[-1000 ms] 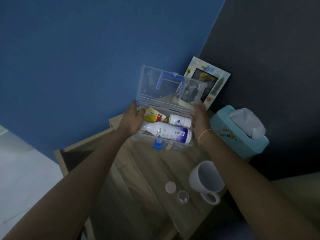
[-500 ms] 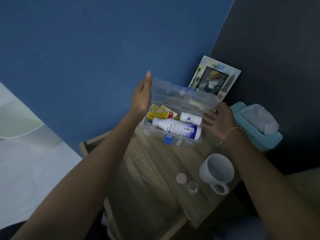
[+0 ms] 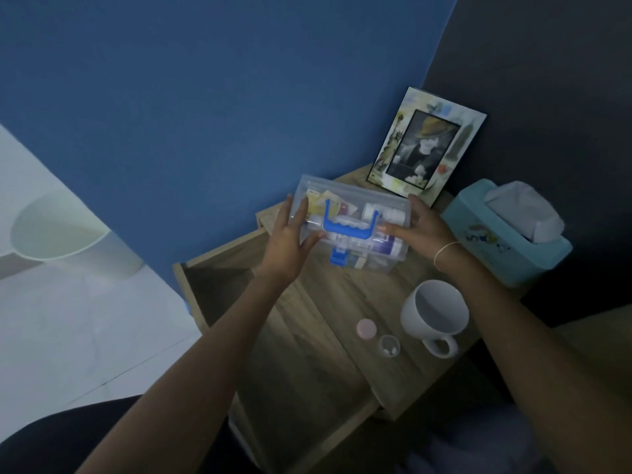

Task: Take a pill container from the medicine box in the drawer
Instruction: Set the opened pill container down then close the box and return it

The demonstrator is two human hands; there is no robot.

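Observation:
The clear plastic medicine box (image 3: 383, 204) with a blue handle (image 3: 349, 228) and blue latch (image 3: 339, 258) stands on the wooden nightstand (image 3: 318, 313), its lid down. White bottles (image 3: 384, 213) and yellow packets (image 3: 319, 200) show through the lid. My left hand (image 3: 290, 241) clasps the box's left end, and my right hand (image 3: 419, 227) clasps its right end with the thumb on the lid. A small clear pill container (image 3: 389, 345) sits open near the front, its pink cap (image 3: 366, 328) beside it.
A white mug (image 3: 434, 313) stands right of the pill container. A teal tissue box (image 3: 502, 241) and a photo frame (image 3: 427, 145) sit at the back right. The open drawer (image 3: 219, 278) juts out left, below the top. The blue wall is close behind.
The box's lid, which stood open before, has come down and is now shut. My left hand dropped from the lid's edge to the box's left end; my right hand moved onto the lid.

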